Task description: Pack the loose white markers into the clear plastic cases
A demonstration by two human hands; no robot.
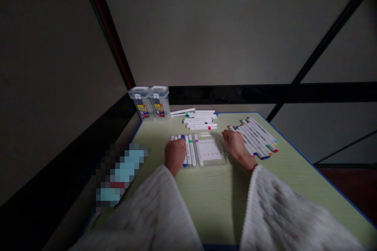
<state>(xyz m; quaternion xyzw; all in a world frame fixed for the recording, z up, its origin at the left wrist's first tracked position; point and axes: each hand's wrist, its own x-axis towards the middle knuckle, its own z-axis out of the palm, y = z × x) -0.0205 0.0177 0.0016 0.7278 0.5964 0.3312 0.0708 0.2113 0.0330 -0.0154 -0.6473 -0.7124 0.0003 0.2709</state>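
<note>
A clear plastic tray [222,160] lies on the table in front of me, with several white markers [190,151] side by side in its left part. A marker with a purple band [199,151] lies slightly apart from them, beside a white paper sheet [210,149]. My left hand [176,153] is closed over the left markers, right beside a blue-capped marker [184,160]; its fingertips are hidden. My right hand [235,145] is closed, fingers curled, between the tray's right edge and a loose group of markers [259,137]. What either hand holds, if anything, is hidden.
Two clear lidded containers [159,104] stand at the back left corner. More markers [202,119] are piled behind the tray. A blurred-out light blue object [123,174] lies at the left edge. The pale green table [212,196] has a blue rim, with walls behind and at left.
</note>
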